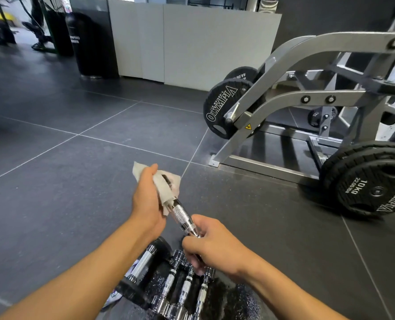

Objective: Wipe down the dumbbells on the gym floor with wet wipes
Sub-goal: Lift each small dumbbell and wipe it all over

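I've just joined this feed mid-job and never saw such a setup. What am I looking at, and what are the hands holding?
No robot here: one head-worn camera looks down at a person's bare hands. The left hand holds a wet wipe wrapped round the far end of a chrome dumbbell; the right hand grips its near end. More dumbbells lie on the dark floor below. A grey gym machine with weight plates stands at right.

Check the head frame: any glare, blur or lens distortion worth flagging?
Head view: wide-angle stretch toward the edges, the white partition leans; bright glints on the chrome dumbbell bar and the dumbbells on the floor; the top-left background is soft; the left hand, wipe and right hand are sharp.
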